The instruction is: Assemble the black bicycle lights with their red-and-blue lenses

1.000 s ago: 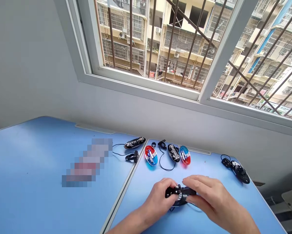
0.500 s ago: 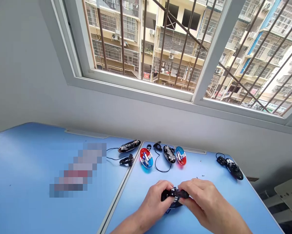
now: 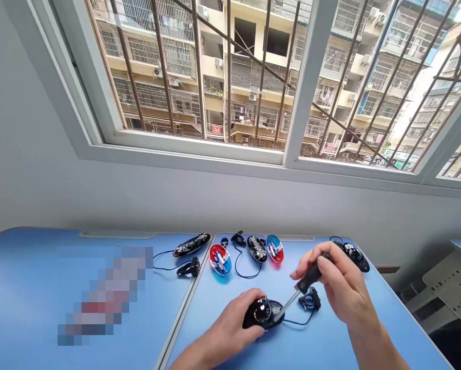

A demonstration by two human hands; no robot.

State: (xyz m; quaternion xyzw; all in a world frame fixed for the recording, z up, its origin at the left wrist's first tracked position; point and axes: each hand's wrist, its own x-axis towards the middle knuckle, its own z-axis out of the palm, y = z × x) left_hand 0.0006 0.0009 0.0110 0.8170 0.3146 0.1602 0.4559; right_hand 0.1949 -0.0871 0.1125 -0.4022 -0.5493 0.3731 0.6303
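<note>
My left hand (image 3: pixel 240 318) grips the left end of a glossy black oval device (image 3: pixel 269 314) with a round raised part on top, holding it against the blue table. A thin cable runs from its right end to a small black clamp-like piece (image 3: pixel 310 299) lying on the table. In my right hand (image 3: pixel 342 280) is a screwdriver (image 3: pixel 311 276) with a black handle and a metal shaft. Slanting down to the left, its tip meets the right part of the device; the exact contact spot is too small to make out.
Behind my hands lie two red-and-blue oval shells (image 3: pixel 220 260) (image 3: pixel 275 249) holding batteries, and black oval units (image 3: pixel 192 245) (image 3: pixel 257 249) with cables. Another black unit (image 3: pixel 357 256) sits near the table's right edge. A seam (image 3: pixel 184 303) divides the tabletops. A blurred patch (image 3: pixel 107 295) lies left.
My right hand has left the device's top, rising to the right with the screwdriver angled down. The clamp-like piece and cable now show right of the device. The head view has shifted.
</note>
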